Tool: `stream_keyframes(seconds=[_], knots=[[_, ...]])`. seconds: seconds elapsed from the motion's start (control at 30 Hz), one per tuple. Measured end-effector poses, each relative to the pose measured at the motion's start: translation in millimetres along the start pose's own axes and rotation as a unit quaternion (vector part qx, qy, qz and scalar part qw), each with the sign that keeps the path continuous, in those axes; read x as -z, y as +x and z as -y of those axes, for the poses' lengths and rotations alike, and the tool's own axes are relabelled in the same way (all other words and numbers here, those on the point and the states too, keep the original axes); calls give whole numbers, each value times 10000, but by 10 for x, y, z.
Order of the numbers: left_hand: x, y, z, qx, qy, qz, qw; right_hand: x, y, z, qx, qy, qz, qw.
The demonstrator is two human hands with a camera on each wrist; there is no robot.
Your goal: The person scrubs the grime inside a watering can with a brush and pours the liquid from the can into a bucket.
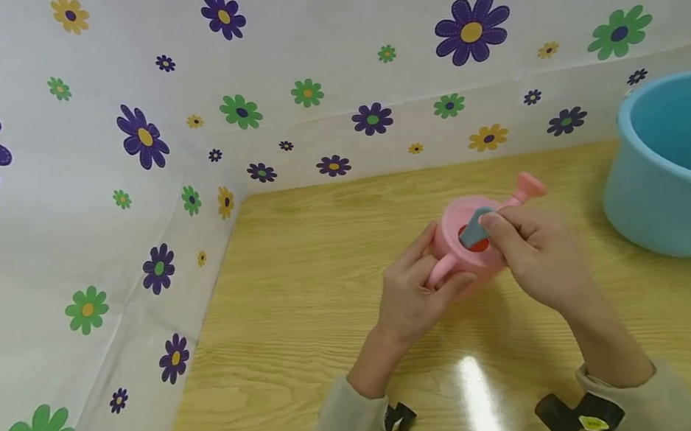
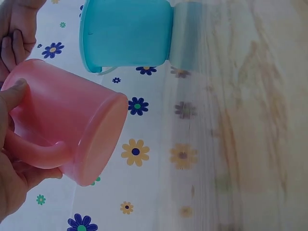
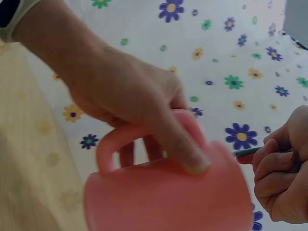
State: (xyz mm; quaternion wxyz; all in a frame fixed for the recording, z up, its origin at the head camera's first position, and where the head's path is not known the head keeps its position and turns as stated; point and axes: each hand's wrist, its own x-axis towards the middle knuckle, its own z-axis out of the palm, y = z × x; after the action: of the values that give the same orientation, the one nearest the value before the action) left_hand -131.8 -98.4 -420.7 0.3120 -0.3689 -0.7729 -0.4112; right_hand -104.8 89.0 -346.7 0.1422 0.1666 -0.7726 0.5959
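Evidently, the right hand [image 1: 542, 257] does the fine work: its thumb and curled fingers pinch a flat blue-grey piece [image 1: 472, 228]. Just ahead of that pinch, the piece's free end lies at the round opening of a pink watering can [image 2: 70, 110]; how deep it reaches is hidden. A red part [image 1: 479, 245] shows in the opening, right by the piece; whether the two are joined I cannot tell.

On the other side, the left hand [image 1: 408, 299] clasps the can, thumb and fingers spread either side of the handle [image 1: 441, 270]. That grasp looks sound: it should brace the can, which seems held off the table [image 1: 275, 375], while the right hand moves only the piece, lined up with the opening so it does not catch the rim. Best to avoid pushing against the spout [image 1: 527, 187], just beyond the right fingers; leverage there could twist the can. Farther right of that hand stands a blue bucket [image 1: 671, 196].
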Motion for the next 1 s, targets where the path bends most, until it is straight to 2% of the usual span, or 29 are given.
stream_keyframes(seconds=[0.1,0.33,0.53,0.63,0.8,0.9,1.0], knots=[[11,-7,-6,39,-7,-10,10000,-31,-3,-10,-169,-180,100,9996],[12,8,6,74,-109,69,9999,48,-17,52,53,294,-323,9990],[13,0,2,21,-53,6,10000,-40,-2,-3,-154,-185,55,9997],[28,6,12,25,-55,-43,10000,-32,0,8,-297,-11,193,9994],[21,13,28,56,-129,30,9999,81,-16,70,-296,503,-122,9982],[5,12,17,48,-172,83,9998,87,-13,63,-238,366,-182,9989],[1,7,4,29,-144,61,9999,31,-1,32,-270,150,38,9995]])
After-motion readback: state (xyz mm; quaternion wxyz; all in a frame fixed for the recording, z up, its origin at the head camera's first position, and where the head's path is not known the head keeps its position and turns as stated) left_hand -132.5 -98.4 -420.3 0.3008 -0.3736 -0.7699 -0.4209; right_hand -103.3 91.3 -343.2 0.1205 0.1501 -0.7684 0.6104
